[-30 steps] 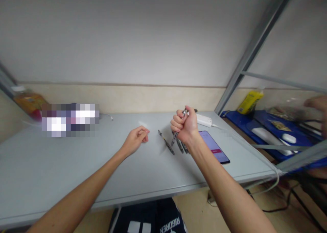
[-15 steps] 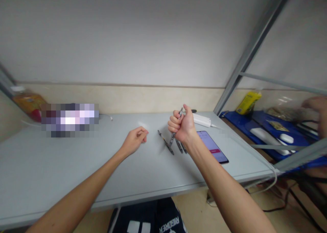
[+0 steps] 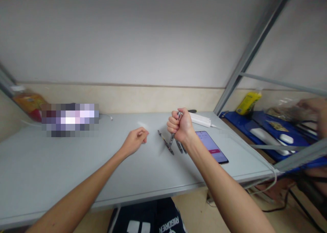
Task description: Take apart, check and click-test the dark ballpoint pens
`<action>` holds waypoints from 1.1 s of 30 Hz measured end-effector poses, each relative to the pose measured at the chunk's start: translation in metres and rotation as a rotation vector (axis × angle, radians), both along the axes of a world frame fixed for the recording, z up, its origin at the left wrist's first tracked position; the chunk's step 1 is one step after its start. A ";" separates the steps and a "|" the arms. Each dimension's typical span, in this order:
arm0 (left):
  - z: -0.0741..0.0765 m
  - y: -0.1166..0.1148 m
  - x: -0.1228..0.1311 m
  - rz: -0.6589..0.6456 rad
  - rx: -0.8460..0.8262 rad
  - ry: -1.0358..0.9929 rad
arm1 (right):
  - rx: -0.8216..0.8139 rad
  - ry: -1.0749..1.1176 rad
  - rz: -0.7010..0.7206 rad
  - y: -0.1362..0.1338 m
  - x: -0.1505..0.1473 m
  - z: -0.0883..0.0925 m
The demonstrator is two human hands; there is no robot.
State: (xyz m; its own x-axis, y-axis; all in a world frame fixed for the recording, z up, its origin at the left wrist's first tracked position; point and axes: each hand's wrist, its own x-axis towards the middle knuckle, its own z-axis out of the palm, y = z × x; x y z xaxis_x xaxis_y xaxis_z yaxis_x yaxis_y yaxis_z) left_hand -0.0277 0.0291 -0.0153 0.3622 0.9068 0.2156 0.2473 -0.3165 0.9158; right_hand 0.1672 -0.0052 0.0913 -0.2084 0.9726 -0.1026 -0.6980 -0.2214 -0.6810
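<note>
My right hand [image 3: 181,125] is wrapped round a grey click pen [image 3: 172,138] held upright, with the tip pointing down. The thumb lies at the pen's top end. Beneath it on the desk lies another dark pen [image 3: 163,140], and more pens [image 3: 179,146] lie partly hidden behind my right wrist. My left hand [image 3: 136,138] rests on the desk to the left of the pens, fingers curled in, with nothing visible in it.
A phone with a lit screen [image 3: 212,147] lies right of my right forearm. Behind it are a white power strip [image 3: 200,119] and cable. A blurred-out object [image 3: 70,120] and a bottle [image 3: 28,101] stand at left. Beyond the metal frame, another person's hand [image 3: 313,105] shows.
My right thumb has come down from its raised position onto the top of the pen, and that hand has dipped slightly. My left hand stays in place.
</note>
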 end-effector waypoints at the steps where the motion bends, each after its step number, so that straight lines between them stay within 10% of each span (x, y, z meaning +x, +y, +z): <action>1: 0.000 0.000 0.000 -0.005 -0.001 0.002 | 0.001 -0.001 0.003 0.000 0.000 0.000; 33: -0.001 0.000 0.000 -0.017 0.007 0.040 | -0.046 -0.002 0.010 0.001 0.000 -0.009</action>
State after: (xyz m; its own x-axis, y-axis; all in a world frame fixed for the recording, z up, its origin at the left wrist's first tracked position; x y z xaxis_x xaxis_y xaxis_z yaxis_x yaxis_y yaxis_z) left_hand -0.0280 0.0293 -0.0160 0.3858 0.8991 0.2069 0.2778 -0.3270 0.9033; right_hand 0.1670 -0.0046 0.0824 -0.2182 0.9646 -0.1479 -0.6940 -0.2599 -0.6714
